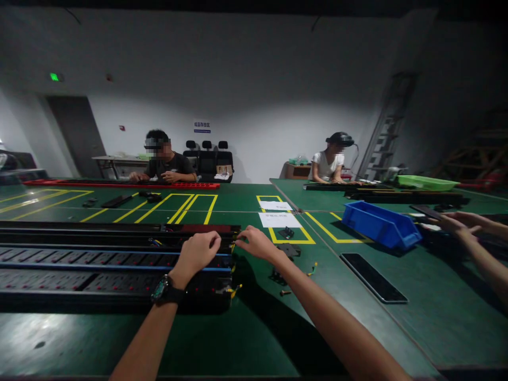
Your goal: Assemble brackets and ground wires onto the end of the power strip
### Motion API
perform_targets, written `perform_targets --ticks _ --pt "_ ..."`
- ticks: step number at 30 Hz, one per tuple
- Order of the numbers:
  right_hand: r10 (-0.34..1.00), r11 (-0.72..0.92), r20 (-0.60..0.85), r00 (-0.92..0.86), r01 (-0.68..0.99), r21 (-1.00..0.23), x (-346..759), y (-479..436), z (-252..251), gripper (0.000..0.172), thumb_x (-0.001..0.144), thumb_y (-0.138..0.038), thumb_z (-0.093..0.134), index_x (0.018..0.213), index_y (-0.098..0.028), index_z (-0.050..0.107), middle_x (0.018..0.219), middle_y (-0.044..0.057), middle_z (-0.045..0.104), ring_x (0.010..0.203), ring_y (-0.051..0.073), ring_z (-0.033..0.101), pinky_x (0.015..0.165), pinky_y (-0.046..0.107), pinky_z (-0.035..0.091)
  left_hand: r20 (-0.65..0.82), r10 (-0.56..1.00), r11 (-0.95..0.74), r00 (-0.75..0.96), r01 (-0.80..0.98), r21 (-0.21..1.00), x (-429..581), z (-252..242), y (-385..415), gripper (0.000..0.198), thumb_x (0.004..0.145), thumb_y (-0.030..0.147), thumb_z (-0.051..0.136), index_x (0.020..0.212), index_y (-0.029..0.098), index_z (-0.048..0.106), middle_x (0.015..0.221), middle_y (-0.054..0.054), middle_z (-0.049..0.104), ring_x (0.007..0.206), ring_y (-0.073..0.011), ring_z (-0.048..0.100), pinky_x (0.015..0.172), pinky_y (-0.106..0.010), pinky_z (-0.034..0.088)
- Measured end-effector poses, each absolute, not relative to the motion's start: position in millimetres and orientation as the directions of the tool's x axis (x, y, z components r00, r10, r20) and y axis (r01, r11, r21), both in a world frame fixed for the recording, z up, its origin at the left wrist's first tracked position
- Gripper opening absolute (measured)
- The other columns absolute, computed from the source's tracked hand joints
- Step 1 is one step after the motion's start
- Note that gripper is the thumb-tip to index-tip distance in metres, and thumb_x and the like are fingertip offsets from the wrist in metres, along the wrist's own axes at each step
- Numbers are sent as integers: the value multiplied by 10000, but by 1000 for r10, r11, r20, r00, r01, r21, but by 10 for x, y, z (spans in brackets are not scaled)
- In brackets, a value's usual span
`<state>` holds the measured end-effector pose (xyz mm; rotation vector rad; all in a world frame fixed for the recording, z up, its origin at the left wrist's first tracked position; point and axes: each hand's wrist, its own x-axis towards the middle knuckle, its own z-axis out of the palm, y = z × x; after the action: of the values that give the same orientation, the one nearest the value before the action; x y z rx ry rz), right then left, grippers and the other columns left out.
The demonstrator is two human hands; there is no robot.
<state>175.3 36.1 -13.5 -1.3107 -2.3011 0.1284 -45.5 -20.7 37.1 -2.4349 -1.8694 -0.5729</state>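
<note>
Several long black power strips with blue edges and rows of sockets lie side by side on the left. My left hand, with a watch on the wrist, curls over the farther strip near its right end. Its fingertips are turned away, so whatever they hold is hidden. My right hand reaches in from the right, thumb and forefinger pinched at a short yellow wire at that strip's end. Another yellow wire sticks out of the nearest strip's end, apart from both hands.
Right of the strips lie small black brackets, a screw and a loose yellow-green wire. Farther right are a phone, a blue bin and a co-worker's hands. Two people sit across the green table.
</note>
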Motion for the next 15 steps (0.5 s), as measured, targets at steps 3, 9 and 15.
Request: perform_targets --ticks 3,9,15 --pt "855 497 279 -437 844 -203 1429 560 -67 245 924 -349 616 1020 -196 782 1035 116 694 941 211 659 822 273 471 281 949 -218 144 942 254 -650 248 -162 269 968 367 461 987 276 713 923 -30 764 852 -193 702 674 -245 400" --pt "819 555 251 -517 824 -113 1146 734 -46 200 898 -257 611 948 -189 792 1016 115 712 935 214 658 791 263 456 247 963 -185 108 931 314 -665 -26 -217 272 971 357 461 951 267 716 887 -30 758 823 -171 697 632 -231 365" --pt "768 632 377 -517 706 -319 1108 658 30 195 917 -313 614 886 -190 762 878 61 723 814 173 648 705 241 424 256 956 -203 142 951 231 -630 -25 -241 287 976 349 428 956 251 696 868 -47 744 845 -200 707 631 -246 369"
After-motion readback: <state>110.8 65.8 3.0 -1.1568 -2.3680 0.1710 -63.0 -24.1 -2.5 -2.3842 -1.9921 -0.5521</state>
